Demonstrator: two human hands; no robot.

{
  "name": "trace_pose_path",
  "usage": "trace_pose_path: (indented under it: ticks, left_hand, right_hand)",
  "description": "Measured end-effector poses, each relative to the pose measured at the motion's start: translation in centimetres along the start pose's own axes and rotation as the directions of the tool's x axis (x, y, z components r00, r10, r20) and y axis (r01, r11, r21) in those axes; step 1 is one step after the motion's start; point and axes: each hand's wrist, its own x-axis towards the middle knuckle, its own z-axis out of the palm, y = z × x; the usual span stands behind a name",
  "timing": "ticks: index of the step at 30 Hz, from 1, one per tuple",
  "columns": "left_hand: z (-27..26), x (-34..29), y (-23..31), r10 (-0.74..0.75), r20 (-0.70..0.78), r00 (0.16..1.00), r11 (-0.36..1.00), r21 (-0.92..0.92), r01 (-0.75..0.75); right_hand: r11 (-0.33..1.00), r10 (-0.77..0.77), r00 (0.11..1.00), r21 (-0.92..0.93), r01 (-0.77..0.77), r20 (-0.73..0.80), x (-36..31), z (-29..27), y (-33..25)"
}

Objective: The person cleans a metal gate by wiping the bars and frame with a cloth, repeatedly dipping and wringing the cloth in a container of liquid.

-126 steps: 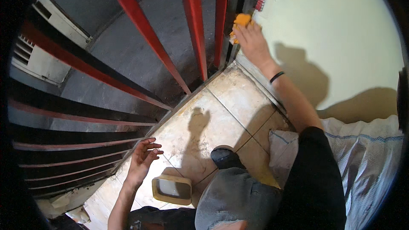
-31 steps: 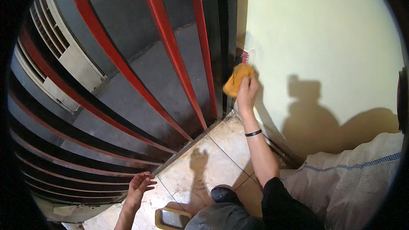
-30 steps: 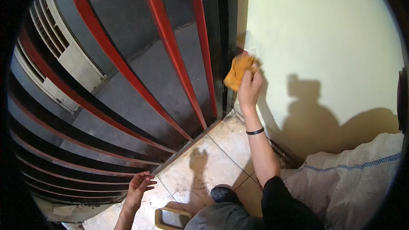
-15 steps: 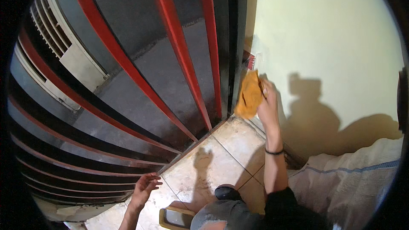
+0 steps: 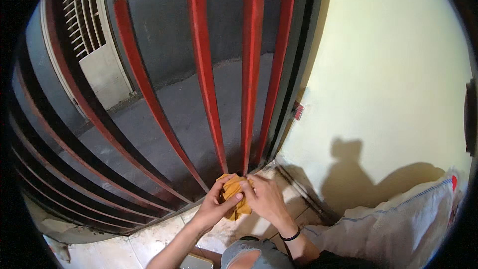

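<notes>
A crumpled orange-yellow cloth point(image 5: 238, 211) is bunched up between my two hands, just in front of the foot of the barred gate. My left hand point(image 5: 217, 204) grips its left side, thumb pressed on the front. On the right side, my right hand point(image 5: 265, 197), with a dark band on the wrist, closes its fingers on the same cloth. Red metal bars point(image 5: 204, 65) rise right behind both hands. Part of the cloth is covered by my fingers.
A pale yellow wall point(image 5: 383, 60) stands at the right, with a white woven sack point(image 5: 378, 234) against it. Light floor tiles point(image 5: 164, 231) run along the gate's bottom. A yellow-rimmed container point(image 5: 196, 263) shows partly at the lower edge, beside my knee point(image 5: 244, 256).
My right hand has brought the cloth from the wall by the gate post down to the middle. My left hand has come up from the lower left and taken hold too. The view has shifted.
</notes>
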Motion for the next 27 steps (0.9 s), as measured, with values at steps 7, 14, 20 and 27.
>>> trace_pose_path:
  ticks: [7, 14, 20, 27]
  left_hand:
    - [1.1, -1.3, -1.2, -0.004, 0.024, 1.0, 1.0, 0.002, 0.004]
    - [1.4, -0.5, -2.6, 0.055, 0.068, 0.996, 0.983, -0.181, -0.041]
    - [1.4, -1.4, 0.0, 0.078, -0.029, 0.997, 0.914, -0.397, -0.083]
    - [0.8, -2.0, 0.8, 0.151, 0.079, 0.985, 0.985, 0.076, -0.157]
  right_hand:
    - [0.999, -0.021, 0.916, -0.039, 0.006, -0.4, -3.5, -3.6, 0.3]
    - [0.067, 0.269, 0.962, 0.996, -0.058, 0.038, -5.8, -1.5, 1.4]
    - [0.79, 0.151, 0.987, 0.592, -0.158, 0.062, -5.2, -2.4, -0.2]
    - [0.314, 0.175, 0.967, 0.942, 0.121, -0.183, -2.8, -3.1, -3.2]
